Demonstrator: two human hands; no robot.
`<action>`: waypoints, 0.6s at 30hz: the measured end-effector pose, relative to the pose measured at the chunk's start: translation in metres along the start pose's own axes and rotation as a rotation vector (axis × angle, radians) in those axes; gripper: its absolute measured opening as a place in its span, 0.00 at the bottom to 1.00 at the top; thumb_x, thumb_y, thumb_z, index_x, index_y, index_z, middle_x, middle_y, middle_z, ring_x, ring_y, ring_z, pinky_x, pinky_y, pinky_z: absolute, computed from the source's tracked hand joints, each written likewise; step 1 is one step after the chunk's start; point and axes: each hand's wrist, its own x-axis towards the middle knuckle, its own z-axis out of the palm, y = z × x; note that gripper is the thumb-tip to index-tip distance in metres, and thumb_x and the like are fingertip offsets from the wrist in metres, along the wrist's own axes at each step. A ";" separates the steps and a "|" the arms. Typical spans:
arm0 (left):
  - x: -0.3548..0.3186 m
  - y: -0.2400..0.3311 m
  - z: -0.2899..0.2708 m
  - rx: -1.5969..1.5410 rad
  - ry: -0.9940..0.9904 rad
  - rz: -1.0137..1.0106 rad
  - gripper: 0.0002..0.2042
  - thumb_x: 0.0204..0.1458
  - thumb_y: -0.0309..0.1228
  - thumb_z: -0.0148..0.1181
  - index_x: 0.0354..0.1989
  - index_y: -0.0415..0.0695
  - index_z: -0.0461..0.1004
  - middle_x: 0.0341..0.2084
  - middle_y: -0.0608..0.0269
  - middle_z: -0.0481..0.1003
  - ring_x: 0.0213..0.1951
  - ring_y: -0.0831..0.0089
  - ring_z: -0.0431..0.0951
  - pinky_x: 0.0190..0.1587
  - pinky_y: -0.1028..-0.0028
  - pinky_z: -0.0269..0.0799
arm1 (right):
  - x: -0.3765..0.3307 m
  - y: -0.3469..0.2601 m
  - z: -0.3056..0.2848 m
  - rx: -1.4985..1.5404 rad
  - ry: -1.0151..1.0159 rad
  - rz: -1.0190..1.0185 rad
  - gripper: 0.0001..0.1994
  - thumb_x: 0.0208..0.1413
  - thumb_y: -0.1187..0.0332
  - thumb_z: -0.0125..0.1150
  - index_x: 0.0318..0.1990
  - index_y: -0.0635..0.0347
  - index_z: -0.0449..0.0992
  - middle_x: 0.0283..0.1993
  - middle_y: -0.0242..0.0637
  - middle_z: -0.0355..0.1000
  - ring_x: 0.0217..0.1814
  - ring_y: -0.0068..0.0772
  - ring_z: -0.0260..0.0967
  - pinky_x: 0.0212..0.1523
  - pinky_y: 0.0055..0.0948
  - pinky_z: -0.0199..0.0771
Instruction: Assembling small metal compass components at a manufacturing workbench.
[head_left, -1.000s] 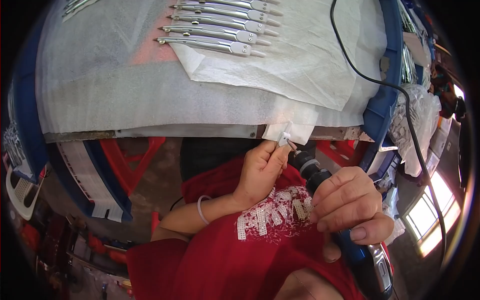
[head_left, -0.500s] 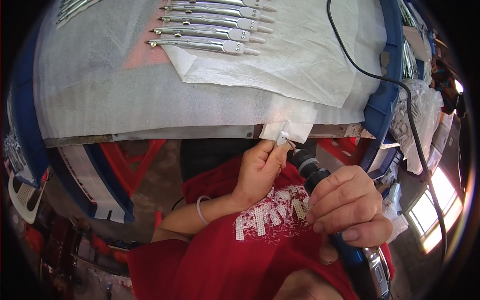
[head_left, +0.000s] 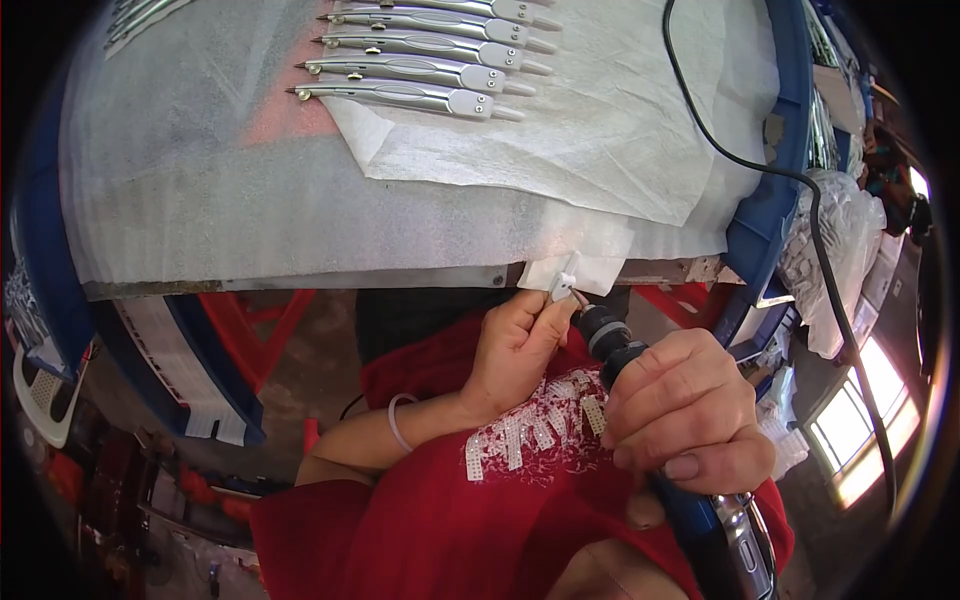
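My left hand (head_left: pixel 515 345) is closed, thumb and fingers pinching a drawing compass (head_left: pixel 562 286) by its pale head at the table's front edge. Its small handle points away from me over a folded white cloth (head_left: pixel 597 272); the hand hides the rest. My right hand (head_left: pixel 690 415) wraps round an electric screwdriver (head_left: pixel 690 515) with a blue and black body. The driver's black chuck (head_left: pixel 604 332) slants up to the left, and its thin bit reaches the compass head; exact contact is too small to tell. Several silver compasses (head_left: pixel 400 95) lie side by side on the table's white sheet.
A white foam sheet (head_left: pixel 220 210) covers the table (head_left: pixel 380 279). A black cable (head_left: pixel 745 150) runs down the right side. Blue bins stand at the left (head_left: pixel 45 200) and right (head_left: pixel 790 130), with clear plastic bags (head_left: pixel 840 240) beyond. Red stool legs (head_left: pixel 250 345) show below.
My right hand and the screwdriver have shifted slightly left. The left hand keeps its pinch on the compass. The table has moved a little in the view.
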 end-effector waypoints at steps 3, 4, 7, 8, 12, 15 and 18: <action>-0.001 -0.001 0.000 -0.027 0.001 0.024 0.09 0.60 0.31 0.51 0.35 0.41 0.75 0.17 0.78 0.67 0.18 0.91 0.59 0.19 0.87 0.52 | -0.001 -0.001 0.000 0.005 0.002 -0.013 0.09 0.44 0.77 0.61 0.30 0.66 0.65 0.22 0.47 0.71 0.19 0.37 0.70 0.19 0.30 0.73; -0.001 -0.001 0.000 -0.032 -0.002 0.014 0.09 0.60 0.31 0.51 0.35 0.41 0.75 0.17 0.78 0.67 0.18 0.91 0.59 0.19 0.87 0.52 | -0.001 -0.001 -0.001 0.007 0.001 -0.022 0.09 0.45 0.77 0.61 0.31 0.65 0.65 0.22 0.46 0.71 0.19 0.37 0.71 0.19 0.30 0.73; 0.000 0.003 0.001 -0.065 -0.013 -0.019 0.09 0.60 0.30 0.51 0.34 0.39 0.75 0.16 0.76 0.67 0.18 0.90 0.61 0.19 0.85 0.55 | -0.001 -0.005 -0.012 -0.113 -0.165 0.008 0.19 0.49 0.64 0.68 0.40 0.57 0.61 0.27 0.37 0.73 0.23 0.29 0.73 0.22 0.22 0.75; 0.000 0.004 0.001 -0.095 -0.017 -0.045 0.08 0.59 0.29 0.51 0.34 0.38 0.74 0.15 0.73 0.67 0.19 0.88 0.62 0.20 0.83 0.57 | -0.002 -0.007 -0.013 -0.113 -0.165 0.004 0.19 0.49 0.64 0.68 0.40 0.57 0.61 0.27 0.37 0.73 0.23 0.29 0.73 0.22 0.22 0.75; 0.000 -0.003 0.000 -0.092 -0.013 0.030 0.09 0.61 0.32 0.50 0.35 0.41 0.75 0.17 0.78 0.66 0.18 0.92 0.58 0.19 0.87 0.50 | -0.006 -0.009 -0.011 -0.118 -0.160 -0.019 0.21 0.49 0.63 0.68 0.44 0.56 0.60 0.29 0.37 0.73 0.24 0.29 0.74 0.22 0.22 0.75; 0.000 -0.001 0.001 -0.111 -0.045 0.000 0.09 0.61 0.32 0.50 0.37 0.41 0.75 0.17 0.79 0.66 0.18 0.92 0.58 0.19 0.88 0.49 | -0.004 -0.008 -0.002 -0.084 -0.078 -0.031 0.19 0.48 0.67 0.67 0.41 0.59 0.63 0.26 0.41 0.72 0.22 0.33 0.73 0.21 0.26 0.74; 0.000 -0.002 0.000 -0.112 -0.040 -0.011 0.10 0.61 0.32 0.49 0.38 0.41 0.75 0.17 0.79 0.66 0.18 0.93 0.57 0.19 0.88 0.49 | -0.004 -0.006 0.000 -0.026 -0.005 -0.044 0.14 0.46 0.73 0.66 0.36 0.63 0.65 0.24 0.45 0.72 0.21 0.37 0.71 0.20 0.31 0.74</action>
